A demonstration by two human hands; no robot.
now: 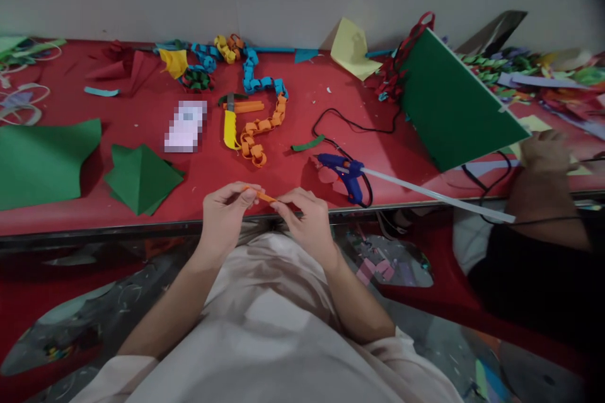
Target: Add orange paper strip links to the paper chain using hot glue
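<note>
Visibly slim orange paper strip [266, 196]

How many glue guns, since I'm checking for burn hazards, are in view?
1: the blue glue gun, lying on the red table to the right of the right hand. The green panel may hide another.

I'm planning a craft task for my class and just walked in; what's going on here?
A person pinches a small orange paper strip between the fingertips of the left hand and right hand, at the edge of a red table. Beyond lie a paper chain with orange and blue links and a yellow-handled cutter. A blue glue gun lies to the right. A co-worker's hand is near a green board.
</note>
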